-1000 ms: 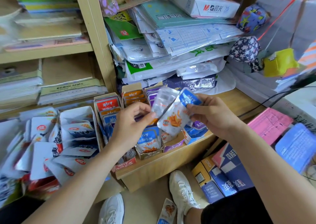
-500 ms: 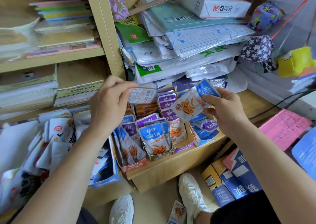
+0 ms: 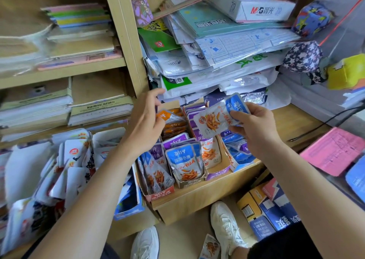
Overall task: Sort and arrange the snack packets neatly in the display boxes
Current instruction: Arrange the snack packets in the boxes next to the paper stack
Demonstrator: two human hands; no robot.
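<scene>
While down low on the floor: two white shoes (image 3: 225,221), and one loose packet (image 3: 210,247) lying flat between them. Just to the right, a few blue and yellow cartons (image 3: 270,211).

Up a bit, a wooden shelf (image 3: 207,194) with small open boxes side by side on it. Red box (image 3: 161,194) at the front left, with packets leaning inside. Next to it, a middle box (image 3: 189,183) full of blue-top packets standing up. Purple box (image 3: 217,174) to the right of that, with a row of purple-top packets going back. Farther right, more blue packets in a messy heap (image 3: 239,154). Off to the left, a big pile of white packets (image 3: 65,160).

Over the boxes, both hands. Left hand (image 3: 144,124) pinching an orange packet (image 3: 169,116) by one end, right above the orange row (image 3: 173,129) at the back, pointer finger sticking out straight. Right hand (image 3: 256,126) gripping a blue packet (image 3: 215,120) by its blue top, thumb on the front, holding it tilted over the purple row.

Behind the hands, a tall stack of papers (image 3: 227,61) in plastic, with a white carton (image 3: 256,7) on top. On the far left, flat books (image 3: 79,17) on shelves. At the far right, pink paper (image 3: 331,150).
</scene>
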